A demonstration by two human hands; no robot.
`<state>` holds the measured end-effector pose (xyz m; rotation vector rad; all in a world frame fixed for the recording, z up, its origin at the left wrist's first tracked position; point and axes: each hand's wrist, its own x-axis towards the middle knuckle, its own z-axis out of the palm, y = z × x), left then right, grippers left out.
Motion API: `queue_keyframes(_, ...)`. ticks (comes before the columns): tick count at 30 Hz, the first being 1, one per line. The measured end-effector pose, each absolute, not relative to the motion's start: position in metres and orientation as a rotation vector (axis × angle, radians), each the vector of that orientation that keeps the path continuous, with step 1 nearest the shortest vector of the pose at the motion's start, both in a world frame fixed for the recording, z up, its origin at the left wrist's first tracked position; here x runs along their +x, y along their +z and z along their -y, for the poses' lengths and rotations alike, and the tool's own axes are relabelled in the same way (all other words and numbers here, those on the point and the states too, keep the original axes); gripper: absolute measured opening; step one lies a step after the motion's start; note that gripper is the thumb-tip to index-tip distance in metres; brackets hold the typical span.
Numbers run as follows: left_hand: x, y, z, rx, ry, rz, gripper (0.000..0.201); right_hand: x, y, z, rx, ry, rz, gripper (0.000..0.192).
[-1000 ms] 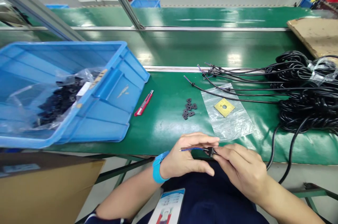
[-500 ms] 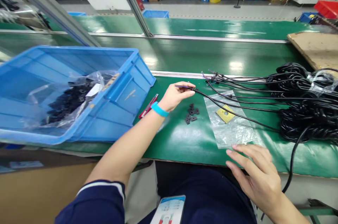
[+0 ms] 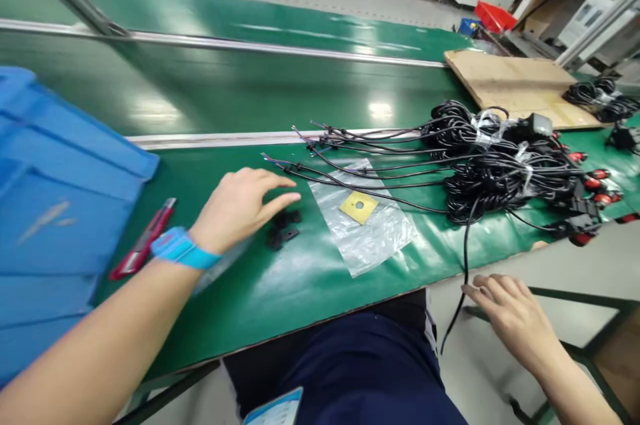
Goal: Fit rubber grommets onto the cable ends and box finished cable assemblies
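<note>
My left hand (image 3: pixel 240 205), with a blue wristband, hovers over a small pile of black square parts (image 3: pixel 283 228) on the green table, fingers spread and holding nothing. Just beyond its fingertips lie the stripped ends of several black cables (image 3: pixel 320 165). My right hand (image 3: pixel 510 315) is off the table's front edge, fingers loosely apart, touching a black cable (image 3: pixel 463 271) that hangs down from the big cable bundle (image 3: pixel 500 165).
A clear plastic bag (image 3: pixel 370 231) with a yellow square piece (image 3: pixel 359 207) lies right of the black parts. A blue bin (image 3: pixel 60 211) stands at left, a red utility knife (image 3: pixel 145 245) beside it. A cardboard sheet (image 3: pixel 520 85) lies far right.
My left hand let go of the cable end and dropped onto the pile of black parts. My right hand slid right to the hanging cable. The view swung right.
</note>
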<state>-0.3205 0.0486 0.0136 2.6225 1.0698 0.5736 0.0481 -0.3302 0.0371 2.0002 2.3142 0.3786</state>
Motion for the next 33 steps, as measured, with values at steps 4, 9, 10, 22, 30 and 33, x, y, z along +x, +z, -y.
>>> queue_keyframes(4, -0.328, 0.007, -0.02, 2.758, 0.283, -0.931, 0.059, 0.039, 0.007, 0.344, 1.629, 0.516, -2.389, 0.043)
queue_keyframes(9, -0.325, 0.002, -0.011, 2.763, 0.26, -0.945, 0.04, 0.025, -0.003, 0.321, 1.569, 0.323, -2.632, 0.038)
queue_keyframes(10, -0.324, 0.002, -0.01, 2.753, 0.262, -0.954, 0.036, 0.019, 0.0, 0.312, 1.61, 0.217, -2.663, 0.034)
queue_keyframes(22, -0.318, 0.019, 0.028, 2.368, 0.784, -0.897, 0.028, -0.093, 0.064, 0.175, 1.839, -0.067, -3.236, 0.036)
queue_keyframes(30, -0.327, -0.003, 0.068, 2.713, 0.599, -0.708, 0.026, -0.064, 0.015, 0.143, 2.329, 0.382, -2.392, 0.038)
queue_keyframes(33, -0.328, -0.003, 0.072, 2.727, 0.586, -0.708, 0.027, -0.054, 0.0, 0.147, 2.35, 0.47, -2.364, 0.032)
